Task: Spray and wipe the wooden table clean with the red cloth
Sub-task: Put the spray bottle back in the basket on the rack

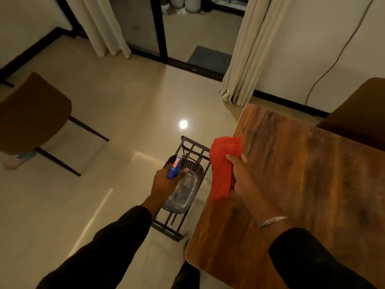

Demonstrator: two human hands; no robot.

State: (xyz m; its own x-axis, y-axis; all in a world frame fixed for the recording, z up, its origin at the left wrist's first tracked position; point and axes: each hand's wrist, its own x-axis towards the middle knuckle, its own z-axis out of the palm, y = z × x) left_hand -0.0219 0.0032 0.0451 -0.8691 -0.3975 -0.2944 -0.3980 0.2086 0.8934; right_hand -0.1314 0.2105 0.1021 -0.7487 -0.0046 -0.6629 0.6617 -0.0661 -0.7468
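We see the wooden table (302, 184) filling the right side of the view, its rounded left edge running from the far corner down toward the person. The right hand (239, 174) is clenched around the red cloth (224, 163), gripping it bunched at the table's left edge; part of the cloth lies on the wood and the rest hangs over the side. A metal bangle (273, 221) sits on that wrist above a dark sleeve (312, 259).

The left hand (166, 182) is out over the floor, just left of the table, and grasps a spray bottle (181, 188) by its blue trigger head (174, 166); the clear body points back toward the person. Below the bottle we make out a dark wire basket (187, 163) resting on a black metal rack (187, 149) that stands on the glossy tiled floor (114, 122) beside the table.

A brown chair (31, 113) stands well apart at the left, another brown seat (358, 113) is at the table's far right, and pale curtains (250, 49) hang by a dark-framed sliding door (160, 28)
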